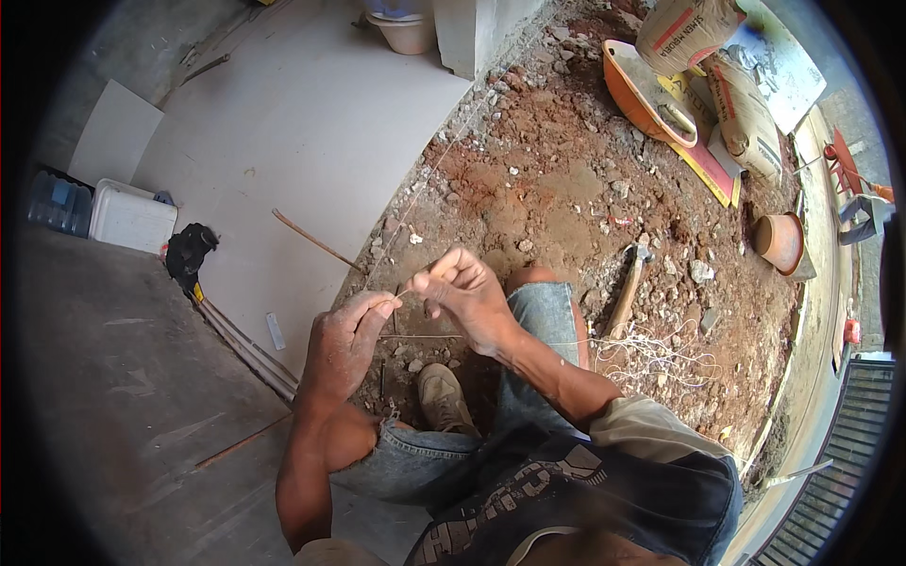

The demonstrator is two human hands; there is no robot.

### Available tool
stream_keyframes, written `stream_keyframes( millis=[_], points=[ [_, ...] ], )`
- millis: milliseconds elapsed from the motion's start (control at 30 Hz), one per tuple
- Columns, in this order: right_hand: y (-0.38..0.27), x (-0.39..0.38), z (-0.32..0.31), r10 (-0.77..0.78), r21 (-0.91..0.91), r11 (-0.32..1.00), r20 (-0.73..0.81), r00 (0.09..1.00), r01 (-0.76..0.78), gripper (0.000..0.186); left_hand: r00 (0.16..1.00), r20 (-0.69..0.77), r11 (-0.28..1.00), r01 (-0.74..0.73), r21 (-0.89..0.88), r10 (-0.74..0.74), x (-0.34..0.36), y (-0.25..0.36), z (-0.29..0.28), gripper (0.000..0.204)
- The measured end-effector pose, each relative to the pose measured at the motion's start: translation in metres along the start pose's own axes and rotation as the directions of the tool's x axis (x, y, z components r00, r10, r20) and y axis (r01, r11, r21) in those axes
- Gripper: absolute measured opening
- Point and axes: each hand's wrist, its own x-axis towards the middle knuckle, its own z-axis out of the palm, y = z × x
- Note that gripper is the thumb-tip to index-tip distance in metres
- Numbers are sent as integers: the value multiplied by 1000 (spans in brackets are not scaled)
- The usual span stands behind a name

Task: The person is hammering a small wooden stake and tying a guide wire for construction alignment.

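Observation:
In front of my knees both hands meet over the dirt, fingertips close together. Thumb and index finger of my left hand (pixel 345 347) pinch a thin pale string (pixel 404 291). My right hand (pixel 470 300) is closed on the same string a little to the right, its fingers curled. A short length shows between the two pinches; the rest is hard to follow. Below the hands a thin rod (pixel 420 337) lies across the ground. A loose tangle of white string (pixel 661 357) rests on the dirt at my right, beside a hammer (pixel 625 297) with a wooden handle.
A rusty rod (pixel 316 241) crosses the pale floor's edge (pixel 406 179). Far right are an orange tub (pixel 630 94), cement bags (pixel 746 113) and a tipped bucket (pixel 780 242). At left stand a white container (pixel 132 217) and a black bundle (pixel 192 250). Rubble covers the ground.

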Motion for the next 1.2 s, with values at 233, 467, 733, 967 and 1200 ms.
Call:
stream_keyframes(
  millis=[233, 467, 733, 967, 1200],
  points=[
    [-21, 6, -18, -57, 161, 984, -88, 994, 71, 14, 986, -134, 994, -107, -16, 103, -4, 5, -1, 20],
    [-36, -17, -22, -206, -814, 265, 476, 855, 517, 31, 981, -193, 999, -28, 16, 31, -1, 0, -7, 18],
    [-23, -24, -33, -64, -808, 393, 453, 889, 440, 24, 978, -187, 994, -80, 70, 92, -1, -7, 0, 20],
    [-21, -28, -40, -6, -640, 750, 248, 969, 168, 15, 976, -177, 992, -127, 12, 127, -1, -7, 0, 18],
    [-19, -29, -16, -285, -906, 133, 354, 891, 402, 36, 983, -147, 992, -104, 65, 113, -5, -8, 2, 14]
  ],
)
